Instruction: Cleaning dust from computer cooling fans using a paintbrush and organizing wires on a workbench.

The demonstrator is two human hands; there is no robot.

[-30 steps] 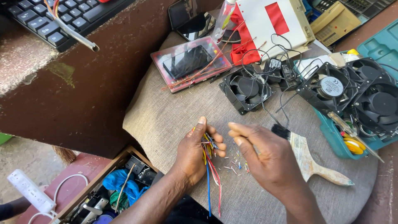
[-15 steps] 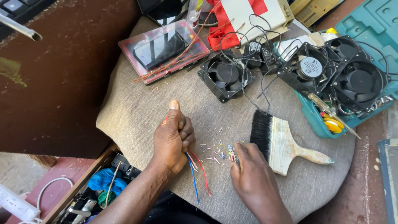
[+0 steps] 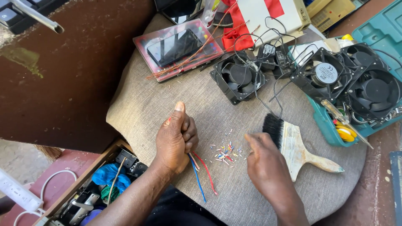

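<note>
1. Left hand is a closed fist, thumb up, gripping a bundle of thin wires; red, blue and pale strands hang out of the bottom of the fist toward the near edge of the cloth-covered table.
2. Wire tails lie on the cloth just beside the left wrist, between the two hands, closer to the left.
3. Right hand is loosely curled, knuckles up, over the cloth near the near edge; can't tell if it pinches anything, fingertips hidden.
4. Scatter of tiny coloured wire clippings on the cloth between the hands, just left of the right hand.
5. Paintbrush with black bristles and pale wooden handle lies just beside the right hand, partly tucked behind it, handle pointing to the right edge.
6. Black square cooling fan sits mid-table toward the far edge, thin black leads trailing from it.
7. Red-rimmed clear case with a dark phone on it at the far left edge.
8. Two more black fans rest on a teal tray at the right edge, well apart from the hands.
9. Wooden box of odds and ends below the table's near-left corner.
</note>
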